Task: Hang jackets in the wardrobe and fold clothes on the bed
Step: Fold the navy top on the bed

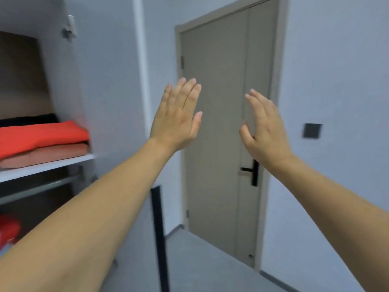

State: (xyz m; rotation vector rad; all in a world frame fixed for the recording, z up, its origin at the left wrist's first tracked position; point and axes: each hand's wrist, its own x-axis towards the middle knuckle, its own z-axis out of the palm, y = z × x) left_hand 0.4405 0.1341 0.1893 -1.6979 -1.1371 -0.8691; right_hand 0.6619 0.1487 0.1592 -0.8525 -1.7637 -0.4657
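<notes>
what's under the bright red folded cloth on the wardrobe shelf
A folded salmon-pink garment lies directly under the red cloth, resting on the white shelf. Whether anything lies between them cannot be seen.

At centre frame the left hand (177,119) and right hand (264,131) are raised with fingers straight, apart, with open air between them before the closed door (212,133). At left, the wardrobe (69,81) stands open; folded clothes (42,140) fill the shelf (46,166), with room above them. A dark upright post (159,228) stands at lower centre.
</notes>
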